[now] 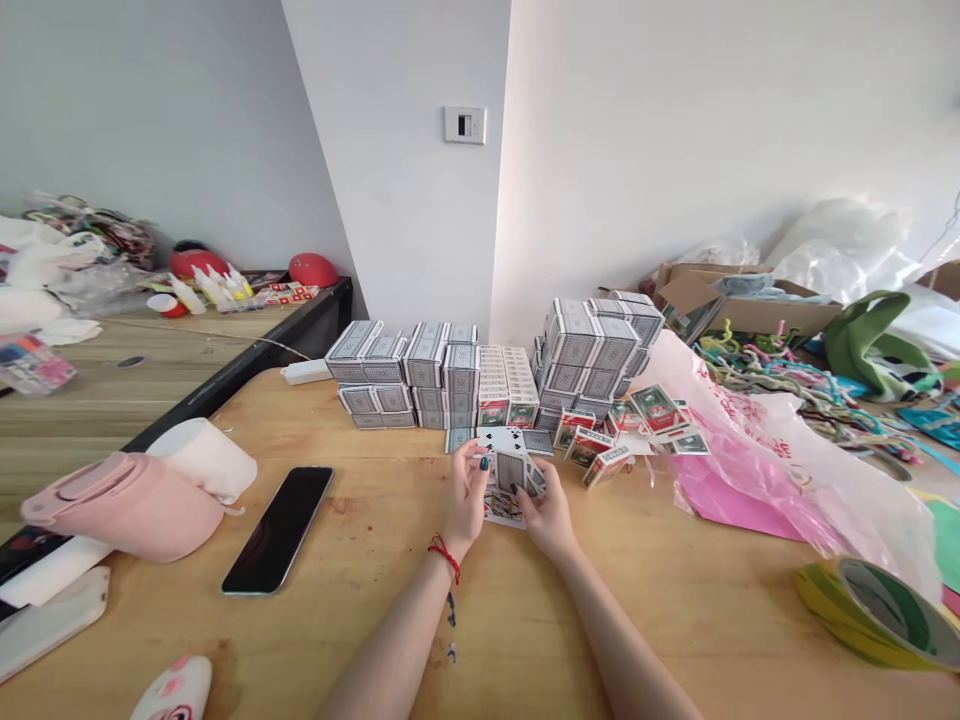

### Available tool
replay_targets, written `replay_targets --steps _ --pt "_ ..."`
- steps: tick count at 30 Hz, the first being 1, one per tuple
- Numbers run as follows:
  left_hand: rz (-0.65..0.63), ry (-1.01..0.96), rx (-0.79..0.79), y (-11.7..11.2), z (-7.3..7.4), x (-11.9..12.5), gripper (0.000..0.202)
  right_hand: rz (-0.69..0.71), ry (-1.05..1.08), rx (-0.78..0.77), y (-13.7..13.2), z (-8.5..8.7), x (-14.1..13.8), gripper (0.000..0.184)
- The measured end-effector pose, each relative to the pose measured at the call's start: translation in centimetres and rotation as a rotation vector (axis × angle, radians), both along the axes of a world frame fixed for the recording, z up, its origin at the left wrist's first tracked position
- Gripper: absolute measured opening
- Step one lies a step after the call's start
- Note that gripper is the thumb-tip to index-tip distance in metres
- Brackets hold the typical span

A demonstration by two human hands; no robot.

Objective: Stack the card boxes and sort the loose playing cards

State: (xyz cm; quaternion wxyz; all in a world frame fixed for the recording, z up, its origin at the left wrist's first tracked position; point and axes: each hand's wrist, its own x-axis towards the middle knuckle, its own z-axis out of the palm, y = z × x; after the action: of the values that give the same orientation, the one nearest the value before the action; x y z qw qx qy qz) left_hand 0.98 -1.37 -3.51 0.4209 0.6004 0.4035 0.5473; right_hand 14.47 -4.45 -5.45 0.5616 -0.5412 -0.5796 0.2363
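My left hand point(469, 495) and my right hand point(547, 510) are close together at the middle of the table, both closed on playing cards point(512, 470). The cards show grey patterned backs, with a spade-faced card point(500, 439) behind them near my left fingers. Just below, a face card point(503, 508) lies on the wood between my hands. Other grey-backed cards point(460, 440) lie flat behind my left hand. Past them stand two rows of boxed card decks point(493, 385). A red string bracelet circles my left wrist.
Stacks of grey-backed cards point(371, 355) rise against the wall, with a taller stack point(585, 340) to the right. Loose card boxes point(600, 455) and pink plastic point(750, 460) lie on the right. A phone point(277, 530), a pink cup-shaped item point(127, 505) and tape point(877, 610) flank my arms.
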Motion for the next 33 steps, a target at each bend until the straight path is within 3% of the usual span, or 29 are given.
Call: replay_targets --steps 5,12,16,24,29,33 --pt "0.043 0.065 -0.055 -0.7 -0.3 0.6 0.042 0.048 -0.053 -0.056 -0.3 0.4 -0.1 0.035" --pt "-0.085 0.247 0.075 -2.0 0.5 1.1 0.043 0.100 -0.043 0.007 -0.9 0.3 -0.1 0.039" --pt "-0.009 0.226 0.047 -2.4 0.1 1.5 0.037 0.066 -0.011 0.053 -1.2 0.5 -0.4 0.034" --pt "0.085 0.150 -0.015 -2.2 -0.1 1.2 0.034 0.017 0.055 -0.055 -1.1 0.2 -0.5 0.036" --pt "0.073 0.232 0.041 -2.3 0.3 0.9 0.035 0.057 0.041 -0.054 -1.0 -0.1 -0.2 0.021" --pt "0.148 0.213 0.039 -2.5 0.1 1.3 0.040 0.111 0.009 -0.036 -1.4 0.5 -0.5 0.023"
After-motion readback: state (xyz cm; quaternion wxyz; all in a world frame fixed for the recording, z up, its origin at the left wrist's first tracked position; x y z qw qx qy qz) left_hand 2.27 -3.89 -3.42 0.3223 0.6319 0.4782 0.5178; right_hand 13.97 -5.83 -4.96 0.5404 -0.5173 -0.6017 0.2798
